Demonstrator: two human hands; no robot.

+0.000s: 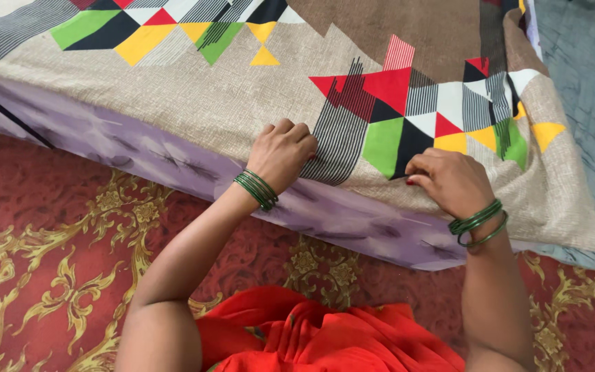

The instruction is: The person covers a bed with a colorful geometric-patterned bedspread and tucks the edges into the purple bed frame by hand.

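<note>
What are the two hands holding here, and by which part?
Both the left hand and right hand pinch the beige patterned sheet along its near edge, over the purple mattress side.

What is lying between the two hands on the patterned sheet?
In the head view, only the sheet itself lies between the left hand and right hand: its black striped patch and green triangle, nothing else.

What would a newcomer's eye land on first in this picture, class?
First, the two hands: the left hand and right hand, both with green bangles, gripping the near edge of a beige bedsheet patterned with bright triangles. Below lies a red carpet with gold scrollwork.
</note>
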